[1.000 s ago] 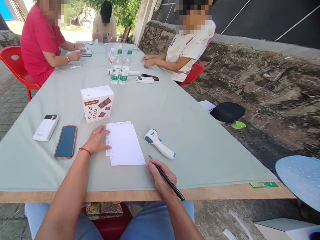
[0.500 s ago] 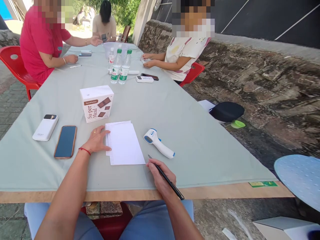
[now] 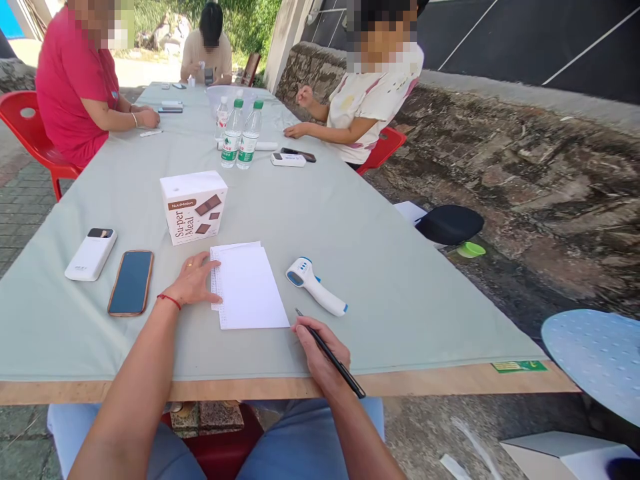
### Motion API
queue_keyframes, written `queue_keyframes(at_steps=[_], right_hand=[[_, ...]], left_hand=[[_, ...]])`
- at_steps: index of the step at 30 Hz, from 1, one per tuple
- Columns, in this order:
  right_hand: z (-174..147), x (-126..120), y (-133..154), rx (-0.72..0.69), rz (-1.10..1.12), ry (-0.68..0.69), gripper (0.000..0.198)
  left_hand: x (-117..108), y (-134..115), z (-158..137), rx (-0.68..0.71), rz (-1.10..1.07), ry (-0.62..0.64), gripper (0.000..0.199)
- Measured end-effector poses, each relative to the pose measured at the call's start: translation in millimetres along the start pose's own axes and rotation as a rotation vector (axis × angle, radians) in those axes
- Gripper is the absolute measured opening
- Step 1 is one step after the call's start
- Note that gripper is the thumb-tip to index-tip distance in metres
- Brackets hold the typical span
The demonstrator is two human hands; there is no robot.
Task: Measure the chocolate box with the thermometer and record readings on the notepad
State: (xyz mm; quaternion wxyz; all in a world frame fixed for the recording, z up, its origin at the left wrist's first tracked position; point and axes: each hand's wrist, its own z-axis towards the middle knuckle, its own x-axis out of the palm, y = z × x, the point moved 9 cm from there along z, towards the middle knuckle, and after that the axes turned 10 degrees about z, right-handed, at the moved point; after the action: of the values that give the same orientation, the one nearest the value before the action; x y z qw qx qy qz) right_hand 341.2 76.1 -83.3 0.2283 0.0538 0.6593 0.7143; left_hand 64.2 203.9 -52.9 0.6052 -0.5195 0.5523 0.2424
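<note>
White sheets of paper lie slightly fanned on the table in front of me, with small print along their left edge. My left hand rests flat at that edge, thumb and fingers spread and touching the paper. In my right hand is a black pen, its tip pointing up and left beside the lower right corner of the sheets. A white and blue infrared thermometer lies just beyond the pen. Behind the paper stands a white snack box with chocolate pieces printed on it.
Left of my hand lie a phone and a white power bank. Farther back stand several water bottles, by a clear plastic basin. Three people sit around the far part of the table. A blue stool stands at right.
The person at left has drawn back an outstretched arm. The person at right has raised one hand off the table. My hands, the pen and the paper stay as they were.
</note>
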Motion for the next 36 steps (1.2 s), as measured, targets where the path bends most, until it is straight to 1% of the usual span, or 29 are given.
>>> queue_keyframes(at_steps=[4,14,19,24,31,36], right_hand=[[0.1,-0.2,0.0,-0.002,-0.007,-0.005,0.034],[0.1,0.3,-0.2,0.024,-0.001,0.002,0.036],[-0.3,-0.2,1.2,0.0,0.012,-0.006,0.034],[0.1,-0.3,3.0,-0.022,0.004,-0.011,0.033],[0.6,0.3,4.7,-0.021,0.014,-0.011,0.032],[2.2,1.9,2.1,0.002,0.027,-0.016,0.034]], left_hand=[[-1.0,-0.3,-0.2,0.008,-0.014,-0.01,0.087],[-2.3,-4.0,-3.1,-0.025,-0.028,0.036,0.094],[0.6,-4.1,-2.8,-0.022,-0.011,0.054,0.097],[1.0,-4.9,-3.5,-0.014,-0.014,0.054,0.098],[2.2,-3.1,-3.5,0.008,-0.046,0.02,0.096],[3.7,-6.4,-4.0,0.002,-0.008,0.07,0.099]])
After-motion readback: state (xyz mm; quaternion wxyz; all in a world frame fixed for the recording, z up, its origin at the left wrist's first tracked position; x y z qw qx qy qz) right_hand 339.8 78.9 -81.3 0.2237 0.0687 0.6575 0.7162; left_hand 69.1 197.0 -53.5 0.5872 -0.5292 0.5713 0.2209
